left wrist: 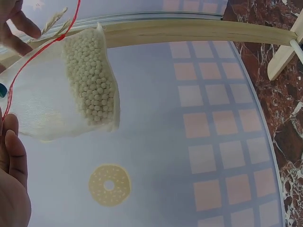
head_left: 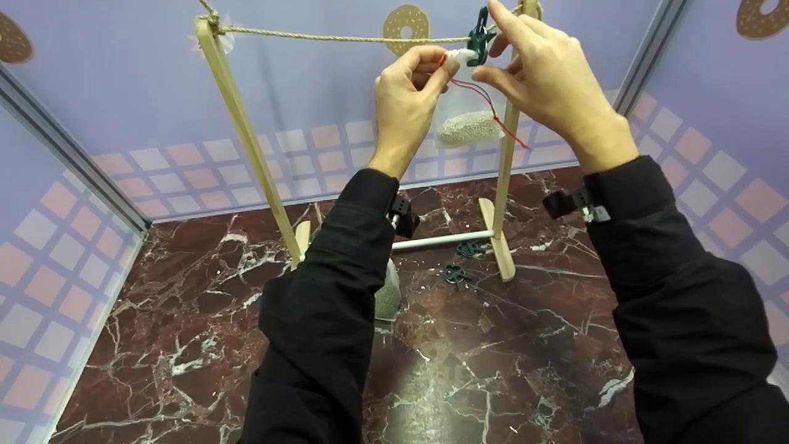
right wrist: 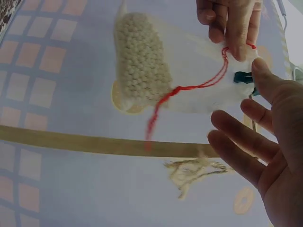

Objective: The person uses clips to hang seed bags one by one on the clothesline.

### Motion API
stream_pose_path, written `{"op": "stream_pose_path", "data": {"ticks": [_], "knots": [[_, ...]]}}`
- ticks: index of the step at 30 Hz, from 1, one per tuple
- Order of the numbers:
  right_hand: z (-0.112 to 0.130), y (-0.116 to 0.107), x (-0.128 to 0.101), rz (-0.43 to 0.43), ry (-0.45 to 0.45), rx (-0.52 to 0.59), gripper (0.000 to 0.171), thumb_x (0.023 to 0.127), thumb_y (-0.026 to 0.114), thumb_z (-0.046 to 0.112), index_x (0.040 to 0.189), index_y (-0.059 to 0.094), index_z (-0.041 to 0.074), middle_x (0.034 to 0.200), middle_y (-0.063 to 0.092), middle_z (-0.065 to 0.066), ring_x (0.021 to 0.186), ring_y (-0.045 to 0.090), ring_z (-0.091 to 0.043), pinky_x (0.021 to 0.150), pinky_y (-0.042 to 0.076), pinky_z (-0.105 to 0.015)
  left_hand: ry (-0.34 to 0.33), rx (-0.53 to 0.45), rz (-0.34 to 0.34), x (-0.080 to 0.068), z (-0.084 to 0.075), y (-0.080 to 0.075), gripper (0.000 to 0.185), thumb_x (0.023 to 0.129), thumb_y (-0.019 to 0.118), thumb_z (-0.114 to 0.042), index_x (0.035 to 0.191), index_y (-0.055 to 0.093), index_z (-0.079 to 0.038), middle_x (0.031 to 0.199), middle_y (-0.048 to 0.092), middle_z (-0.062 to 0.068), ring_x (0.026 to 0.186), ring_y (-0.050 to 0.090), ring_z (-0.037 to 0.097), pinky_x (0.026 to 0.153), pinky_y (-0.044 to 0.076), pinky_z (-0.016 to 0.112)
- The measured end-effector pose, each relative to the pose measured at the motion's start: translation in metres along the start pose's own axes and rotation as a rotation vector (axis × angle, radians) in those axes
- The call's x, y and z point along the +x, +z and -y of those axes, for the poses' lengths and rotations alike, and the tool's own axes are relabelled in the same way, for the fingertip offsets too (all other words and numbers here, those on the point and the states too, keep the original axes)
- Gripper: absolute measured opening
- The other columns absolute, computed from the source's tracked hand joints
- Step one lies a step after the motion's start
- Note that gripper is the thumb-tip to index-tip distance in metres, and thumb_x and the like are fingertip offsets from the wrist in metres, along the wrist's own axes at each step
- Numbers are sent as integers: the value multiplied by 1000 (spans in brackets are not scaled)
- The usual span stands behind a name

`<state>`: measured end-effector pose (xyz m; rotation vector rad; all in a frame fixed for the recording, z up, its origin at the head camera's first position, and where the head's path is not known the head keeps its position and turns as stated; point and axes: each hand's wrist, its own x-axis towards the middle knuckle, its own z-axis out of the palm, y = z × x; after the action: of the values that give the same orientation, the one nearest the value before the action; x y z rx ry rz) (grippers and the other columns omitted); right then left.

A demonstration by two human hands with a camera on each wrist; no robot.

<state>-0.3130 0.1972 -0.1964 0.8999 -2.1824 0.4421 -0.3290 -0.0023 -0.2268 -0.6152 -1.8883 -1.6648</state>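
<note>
A sheer mesh bag point(head_left: 468, 126) of pale beads, tied with a red drawstring point(head_left: 493, 111), hangs just under the rope point(head_left: 339, 38) of a wooden rack point(head_left: 246, 135). My left hand point(head_left: 441, 65) pinches the bag's gathered top. My right hand point(head_left: 493, 46) pinches a dark green clip point(head_left: 478, 37) at the rope between forefinger and thumb, its other fingers spread. The left wrist view shows the bag point(left wrist: 90, 80) close up. In the right wrist view the bag point(right wrist: 142, 61), the clip point(right wrist: 244, 77) and both hands meet.
A second bead bag point(head_left: 388, 299) lies on the marble floor point(head_left: 185, 345) behind my left arm. Two more green clips point(head_left: 454, 272) lie near the rack's right foot point(head_left: 502, 250). Patterned walls close in at left, back and right.
</note>
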Motion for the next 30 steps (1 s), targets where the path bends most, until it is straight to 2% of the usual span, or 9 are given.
{"op": "stream_pose_path", "data": {"ticks": [5,8,12,15,20,24,25,30], "knots": [[3,7,-6,-26,96,36,70,96,71,30,155,39,7,114,66,-16,91,71,-32,80,60,-40,2,-7,-18,1,-3,4,17,92,76,-15,101,73,-2,88,74,4,74,68,17,74,56,25],[2,12,-10,-60,88,37,65,98,69,28,152,43,3,113,65,-19,88,68,-29,77,59,-37,-2,-21,-18,1,-4,8,17,92,76,-15,102,72,-2,89,74,4,75,68,20,75,56,25],[0,17,-16,-129,67,33,52,101,64,24,144,51,-1,107,65,-22,77,56,-25,65,48,-37,-4,-27,8,-1,-6,13,17,92,76,-15,102,72,-2,90,74,4,76,68,20,75,56,25],[1,22,-20,-168,75,55,45,102,62,19,142,54,-1,105,66,-21,75,53,-23,63,43,-36,-8,-25,27,-3,-6,14,17,93,75,-15,103,72,-1,90,74,4,75,68,18,75,57,25],[3,31,-28,-184,117,114,43,101,61,8,142,53,-3,107,67,-20,79,55,-21,67,43,-27,-6,-40,40,-11,-1,14,17,92,76,-12,103,71,0,90,75,5,74,69,17,74,57,26],[3,39,-37,-199,135,150,47,99,63,5,144,52,-2,104,64,-20,80,57,-18,67,45,-19,-40,-54,46,-15,3,13,19,90,78,-11,104,72,0,93,75,6,75,70,20,74,58,25],[3,41,-40,-201,142,164,48,98,63,4,145,51,-1,104,64,-20,80,58,-17,67,46,-17,-56,-52,50,-16,4,13,20,90,78,-11,106,72,-1,94,75,6,76,70,19,74,58,25],[1,48,-51,-195,176,224,52,98,65,4,147,49,0,110,65,-20,84,65,-17,71,50,-12,-49,-63,62,-23,8,9,29,90,78,-12,116,71,-1,105,74,6,78,73,18,71,59,28]]}}
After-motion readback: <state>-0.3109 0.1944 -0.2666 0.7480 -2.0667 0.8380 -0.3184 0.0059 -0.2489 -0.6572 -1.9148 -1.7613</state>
